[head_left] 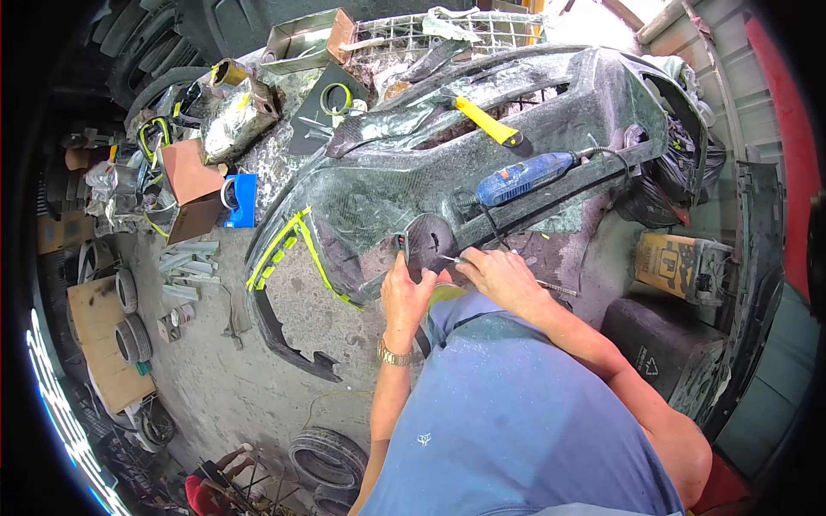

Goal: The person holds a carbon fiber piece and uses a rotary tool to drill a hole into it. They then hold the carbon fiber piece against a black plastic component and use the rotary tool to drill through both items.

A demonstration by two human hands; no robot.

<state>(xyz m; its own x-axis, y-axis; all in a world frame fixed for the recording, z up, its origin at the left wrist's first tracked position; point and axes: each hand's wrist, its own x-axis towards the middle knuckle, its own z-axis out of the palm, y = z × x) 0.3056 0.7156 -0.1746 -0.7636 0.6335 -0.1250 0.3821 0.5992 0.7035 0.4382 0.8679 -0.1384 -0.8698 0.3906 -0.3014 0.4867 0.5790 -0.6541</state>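
Note:
A dark round panel piece with a small slot cut in it [430, 236] stands in front of me. My left hand [404, 297] grips its left and lower edge, thumb against the near side. Pinched in my right hand [503, 277] is a slim tool whose thin metal tip [448, 258] points at the piece, close to the slot. The fingers cover most of the tool's body. Just beyond, a blue rotary power tool [529, 178] with a flexible shaft lies on a large dusty black car bumper [379, 189].
A yellow-handled tool [486, 120] rests on the bumper, and yellow-green tape [297, 225] lines its left end. Tape rolls and a blue box [242, 199] crowd the left side. A cardboard box [682, 268] stands right; tires [327, 460] lie below. Another person [206, 494] is at lower left.

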